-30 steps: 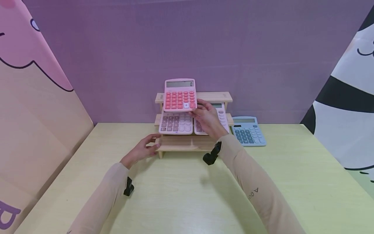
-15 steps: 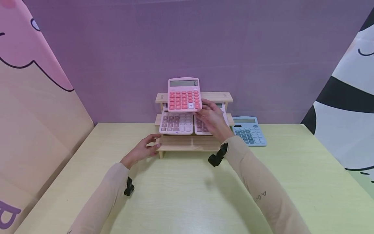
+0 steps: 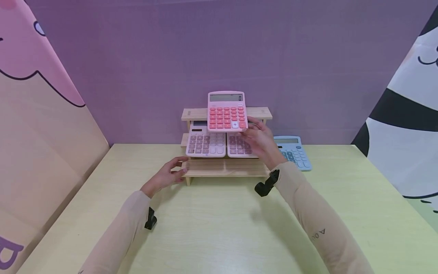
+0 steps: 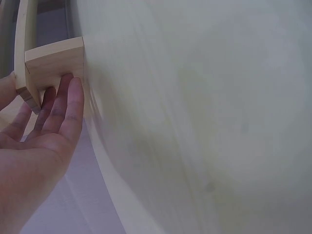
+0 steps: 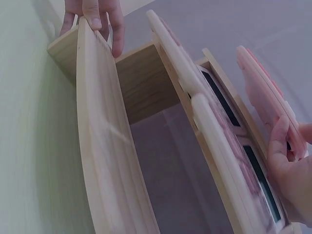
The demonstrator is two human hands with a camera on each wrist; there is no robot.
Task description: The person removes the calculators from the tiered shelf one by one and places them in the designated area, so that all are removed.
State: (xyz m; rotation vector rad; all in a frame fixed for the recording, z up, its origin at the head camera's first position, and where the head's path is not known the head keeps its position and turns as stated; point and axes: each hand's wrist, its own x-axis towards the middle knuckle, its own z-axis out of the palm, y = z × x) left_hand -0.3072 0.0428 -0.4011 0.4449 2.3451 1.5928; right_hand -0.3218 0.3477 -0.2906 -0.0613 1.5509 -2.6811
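Observation:
My right hand [image 3: 258,142] pinches a pink calculator [image 3: 226,110] by its lower right corner. The calculator is held face-forward before the top shelf; in the right wrist view a gap shows between it [image 5: 265,87] and the rack. At the left end of the three-tier wooden rack [image 3: 224,167], my left hand [image 3: 167,175] grips the lowest shelf, its thumb on top and fingers [image 4: 74,105] against the leg underneath. Two pale lilac calculators, a left one [image 3: 206,142] and a right one [image 3: 237,146], lean side by side on the middle shelf, partly covered by the pink calculator and my right hand.
A blue calculator [image 3: 298,156] sits at the rack's right, partly behind my right hand. The pale wooden table [image 3: 212,228] stretches in front. A purple backdrop [image 3: 219,49] rises behind, with printed panels at both sides.
My right hand has moved to the right with the pink calculator, from the left part of the top shelf to about its middle. The left hand and rack have stayed put.

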